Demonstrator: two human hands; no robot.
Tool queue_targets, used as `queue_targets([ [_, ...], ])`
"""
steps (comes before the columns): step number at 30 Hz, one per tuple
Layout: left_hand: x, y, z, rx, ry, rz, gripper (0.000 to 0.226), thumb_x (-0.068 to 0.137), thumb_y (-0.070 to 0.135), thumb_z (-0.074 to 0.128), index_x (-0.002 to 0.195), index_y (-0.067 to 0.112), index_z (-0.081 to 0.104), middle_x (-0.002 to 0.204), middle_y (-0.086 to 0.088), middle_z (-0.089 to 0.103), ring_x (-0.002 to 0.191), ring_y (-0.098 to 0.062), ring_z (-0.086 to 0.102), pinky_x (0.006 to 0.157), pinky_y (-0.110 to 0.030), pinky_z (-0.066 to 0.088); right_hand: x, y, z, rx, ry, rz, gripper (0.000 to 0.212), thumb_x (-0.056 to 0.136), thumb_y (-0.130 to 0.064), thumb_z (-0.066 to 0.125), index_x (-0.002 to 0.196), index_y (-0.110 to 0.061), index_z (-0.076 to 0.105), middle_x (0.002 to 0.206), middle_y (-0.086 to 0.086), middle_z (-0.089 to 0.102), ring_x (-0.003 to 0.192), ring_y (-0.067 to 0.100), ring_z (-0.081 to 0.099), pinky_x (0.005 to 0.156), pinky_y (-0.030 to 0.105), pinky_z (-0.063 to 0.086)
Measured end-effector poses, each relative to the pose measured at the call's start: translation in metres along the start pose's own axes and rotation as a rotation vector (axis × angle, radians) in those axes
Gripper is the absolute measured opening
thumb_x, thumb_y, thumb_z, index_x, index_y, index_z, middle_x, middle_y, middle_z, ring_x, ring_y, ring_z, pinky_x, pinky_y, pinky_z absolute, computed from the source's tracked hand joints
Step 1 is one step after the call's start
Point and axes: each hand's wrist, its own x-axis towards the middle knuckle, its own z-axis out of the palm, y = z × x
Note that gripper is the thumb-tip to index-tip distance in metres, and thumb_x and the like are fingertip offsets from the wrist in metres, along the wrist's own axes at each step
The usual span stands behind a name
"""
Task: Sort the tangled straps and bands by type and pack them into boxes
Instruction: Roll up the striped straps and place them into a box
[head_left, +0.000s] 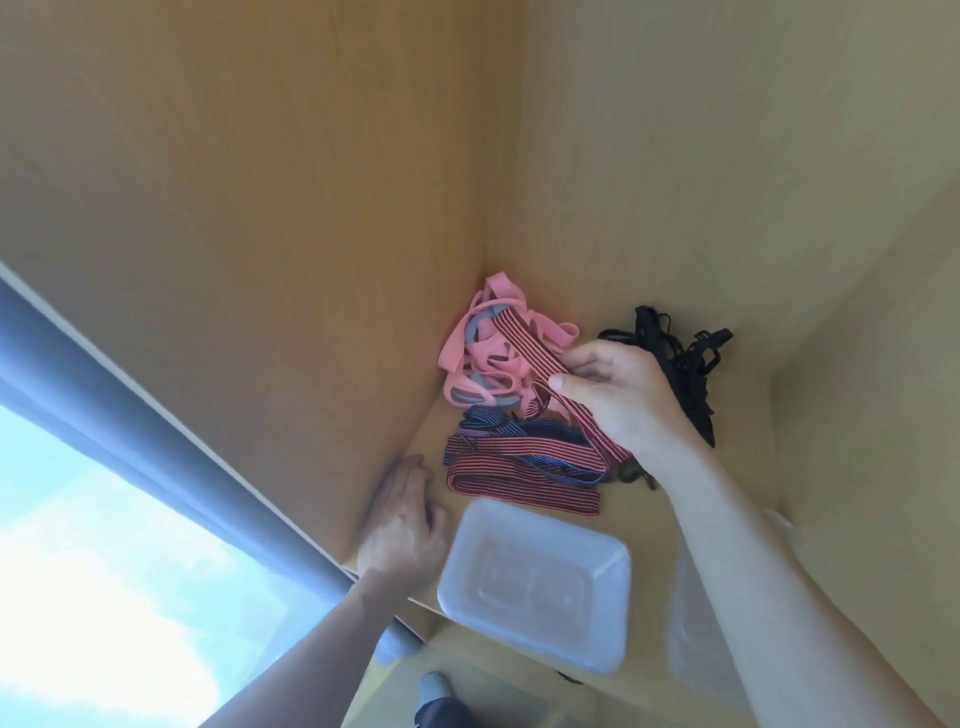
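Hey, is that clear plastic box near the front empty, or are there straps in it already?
Empty. The clear box shows only its bare translucent bottom; the striped straps lie outside it on the wooden surface.

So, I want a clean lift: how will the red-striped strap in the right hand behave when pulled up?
Probably floppy: the red-striped strap bends either side of the right hand. Likely light, since a thumb pinch holds it. It may drag the striped pile, where its lower end runs.

A room indoors; wooden cupboard (260, 208) beside a bright window (104, 545).
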Motion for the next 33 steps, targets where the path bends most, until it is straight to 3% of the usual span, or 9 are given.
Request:
queue_targets([
  [6,0.004,-0.002,-0.003,-0.127,-0.081,-0.166,0.042,0.078,0.02,0.051,0.119,0.014,0.058,0.137,0.002,0.056,0.123,-0.02,0.052,0.1,-0.031,0.044,-0.032,-0.022,-0.038,0.233,0.015,0.007,0.019,0.086,0.001,0.073,0.096,-0.015,0.074,0.089,0.006,0.077,0.08,0.019,0.074,0.07,0.025,0.058],
  [10,0.025,0.011,-0.029,-0.414,-0.113,-0.423,0.038,0.075,0.013,0.051,0.11,0.021,0.062,0.114,0.003,0.067,0.111,-0.022,0.062,0.092,-0.032,0.047,-0.045,-0.033,-0.058,0.349,0.055,-0.02,0.014,0.089,0.001,0.069,0.093,-0.012,0.072,0.083,0.003,0.076,0.074,0.013,0.071,0.062,0.018,0.053],
  [15,0.038,0.077,-0.068,-0.542,0.001,-0.303,0.027,0.067,0.032,0.051,0.089,0.026,0.065,0.085,0.007,0.072,0.084,-0.008,0.067,0.071,-0.026,0.049,-0.049,-0.055,-0.068,0.556,0.101,-0.02,0.012,0.09,0.005,0.064,0.093,-0.006,0.067,0.081,0.005,0.074,0.07,0.015,0.07,0.058,0.022,0.055],
  [18,0.042,0.122,-0.08,-0.625,-0.152,-0.284,0.015,0.081,0.016,0.054,0.085,0.013,0.068,0.065,-0.001,0.071,0.059,-0.02,0.065,0.06,-0.028,0.05,-0.05,-0.071,-0.072,0.625,0.105,-0.046,0.012,0.092,0.005,0.062,0.099,-0.004,0.065,0.083,0.005,0.074,0.073,0.014,0.071,0.063,0.023,0.056],
  [21,0.038,0.159,-0.085,-0.616,-0.461,-0.338,0.033,0.099,0.021,0.044,0.089,0.005,0.071,0.058,-0.01,0.067,0.039,-0.02,0.052,0.041,-0.021,0.036,-0.052,-0.091,-0.077,0.654,0.092,-0.091,0.012,0.094,0.004,0.059,0.102,-0.004,0.064,0.086,0.008,0.072,0.078,0.02,0.069,0.067,0.029,0.058],
  [24,0.031,0.188,-0.084,-0.849,-0.704,-0.477,0.068,0.105,0.051,0.024,0.104,0.004,0.073,0.079,-0.019,0.074,0.046,-0.024,0.057,0.047,-0.024,0.038,-0.062,-0.106,-0.082,0.714,0.072,-0.128,0.012,0.096,0.003,0.056,0.105,-0.001,0.062,0.092,0.015,0.068,0.085,0.029,0.067,0.072,0.036,0.059],
  [26,0.03,0.204,-0.081,-1.176,-0.758,-0.59,0.075,0.103,0.06,0.023,0.119,-0.001,0.065,0.103,-0.022,0.075,0.072,-0.028,0.073,0.056,-0.029,0.047,-0.071,-0.112,-0.085,0.752,0.068,-0.15,0.011,0.096,0.003,0.055,0.104,-0.001,0.061,0.093,0.016,0.066,0.089,0.032,0.064,0.073,0.039,0.057],
  [29,0.031,0.228,-0.077,-1.677,-0.68,-0.724,0.073,0.103,0.057,0.036,0.136,-0.007,0.045,0.119,-0.025,0.07,0.106,-0.032,0.072,0.073,-0.034,0.059,-0.088,-0.116,-0.09,0.792,0.08,-0.179,0.011,0.096,0.003,0.052,0.099,-0.002,0.061,0.092,0.018,0.065,0.089,0.032,0.063,0.078,0.043,0.055],
  [33,0.042,0.255,-0.079,-1.93,-0.534,-0.707,0.059,0.098,0.038,0.055,0.137,-0.004,0.045,0.119,-0.023,0.068,0.1,-0.035,0.072,0.099,-0.042,0.053,-0.111,-0.116,-0.093,0.842,0.095,-0.178,0.012,0.093,0.005,0.049,0.096,0.0,0.059,0.087,0.019,0.066,0.081,0.032,0.066,0.074,0.041,0.058],
])
